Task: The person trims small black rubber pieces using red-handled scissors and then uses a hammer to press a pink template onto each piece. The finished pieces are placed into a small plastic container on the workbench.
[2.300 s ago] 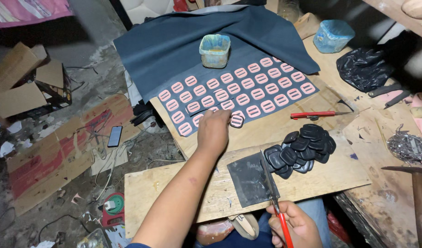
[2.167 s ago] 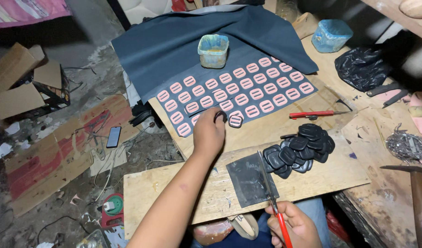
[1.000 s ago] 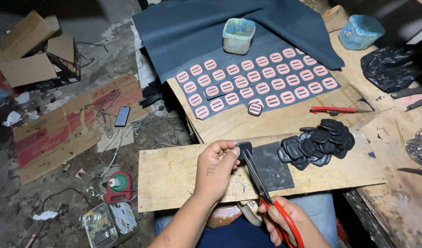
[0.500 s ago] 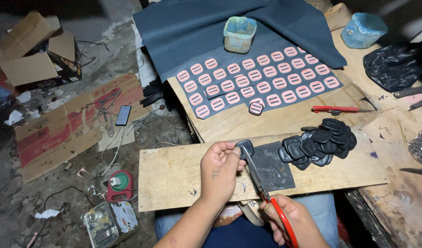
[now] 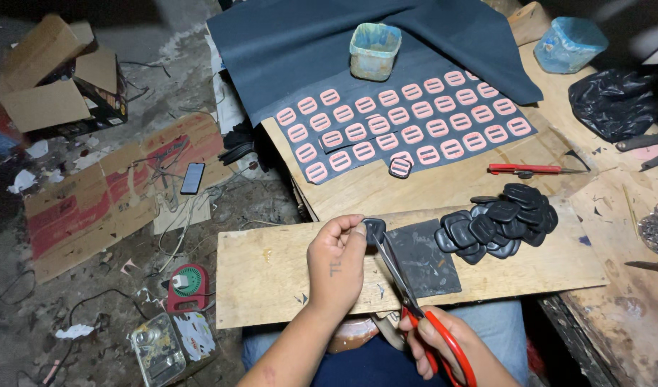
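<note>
My left hand (image 5: 336, 265) pinches a small dark oval piece (image 5: 375, 229) over the wooden board (image 5: 271, 279) on my lap. Red-handled scissors (image 5: 415, 308) are in my right hand (image 5: 443, 351), their blades reaching up to that piece. A dark grey square sheet (image 5: 425, 258) lies on the board beside the blades. To its right sits a pile of dark oval pieces (image 5: 501, 222). Farther off, rows of pink oval pieces (image 5: 407, 129) cover a dark blue sheet (image 5: 329, 50), and one single pink piece (image 5: 400, 167) lies just below them.
A greenish tub (image 5: 375, 50) stands on the blue sheet, a blue tub (image 5: 569, 44) and a black bag (image 5: 615, 104) at the right. A red-handled tool (image 5: 526, 170) lies on the table. On the floor left are cardboard boxes (image 5: 53, 82), a phone (image 5: 193, 178) and cables.
My left hand came back from the pink pieces to the board and now holds a dark piece at the scissor blades. The view has shifted closer.
</note>
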{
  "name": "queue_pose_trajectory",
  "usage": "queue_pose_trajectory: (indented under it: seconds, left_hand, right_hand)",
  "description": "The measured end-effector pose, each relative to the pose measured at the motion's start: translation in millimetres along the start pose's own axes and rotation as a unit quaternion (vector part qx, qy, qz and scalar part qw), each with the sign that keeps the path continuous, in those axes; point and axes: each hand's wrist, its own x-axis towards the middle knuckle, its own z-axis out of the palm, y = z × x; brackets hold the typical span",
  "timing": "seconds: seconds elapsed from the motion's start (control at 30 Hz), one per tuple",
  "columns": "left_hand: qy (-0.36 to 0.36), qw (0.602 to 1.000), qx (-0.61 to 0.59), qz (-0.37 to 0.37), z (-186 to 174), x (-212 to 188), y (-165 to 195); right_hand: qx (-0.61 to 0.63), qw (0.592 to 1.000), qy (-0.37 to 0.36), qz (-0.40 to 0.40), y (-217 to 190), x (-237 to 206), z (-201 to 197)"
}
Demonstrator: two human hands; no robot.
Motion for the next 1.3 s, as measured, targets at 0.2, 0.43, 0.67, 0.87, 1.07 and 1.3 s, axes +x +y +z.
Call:
queue_pose_trajectory:
  seconds: [0.2, 0.43, 0.67, 0.87, 1.07, 1.3]
  left_hand:
    - [-0.010, 0.999, 0.032, -0.009, -4.8, -0.4, 3.8]
    - [-0.038, 0.999, 0.009, -0.033, -8.8, -1.7, -0.8]
    - [-0.051, 0.998, -0.001, -0.027, -15.9, -0.5, -5.9]
    - [-0.051, 0.998, -0.004, -0.028, -17.4, -1.0, -8.3]
    - [-0.037, 0.999, 0.001, -0.020, -12.2, -0.5, -3.9]
    - [-0.062, 0.993, -0.037, -0.094, -9.3, 0.3, 4.2]
  right_hand:
    - [-0.009, 1.000, -0.011, -0.012, 11.0, 5.5, -3.7]
    - [0.001, 1.000, 0.006, -0.001, 14.8, 5.2, -4.6]
    - [-0.087, 0.990, 0.105, 0.023, 11.4, 4.7, 2.6]
    - [-0.090, 0.987, 0.129, 0.027, 12.2, 3.6, 3.5]
    - [-0.080, 0.988, 0.121, 0.046, 18.5, 6.0, -3.5]
    - [0.011, 0.999, -0.027, -0.037, 25.3, 7.8, -12.0]
